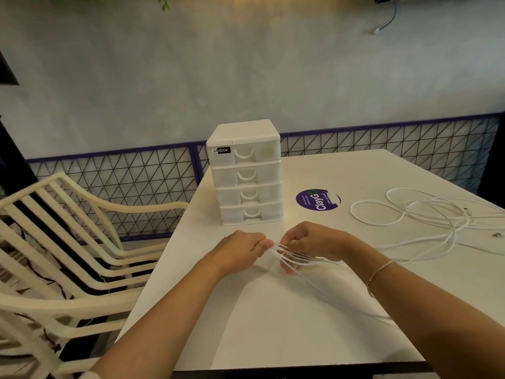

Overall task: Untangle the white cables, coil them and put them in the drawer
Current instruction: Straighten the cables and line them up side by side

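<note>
White cables (426,214): several thin strands, lying in a loose tangle of loops on the right part of the table (273,310); a bundle of strands runs from the tangle leftward to the hands, raised just above the surface, and one strand trails back toward the near right edge under the right forearm.

Left hand (237,251): fingers curled, grip closed on the gathered ends of the strands, thumb and fingertips pinching them.

Right hand (311,243): just beside the left, fingers curled, grip closed around the same strands, which fan out across and below its fingers. A thin bracelet (381,269) sits on the right wrist.

Drawer unit (247,173): white plastic, four drawers stacked, all closed, standing on the table directly beyond the hands; a small black label on the top drawer front.

Round purple sticker (317,201): flat on the table between the drawer unit and the tangle.

Cream slatted chairs (68,242): stacked left of the table.

Wire mesh panel (123,181): along the base of the pale wall behind.
</note>
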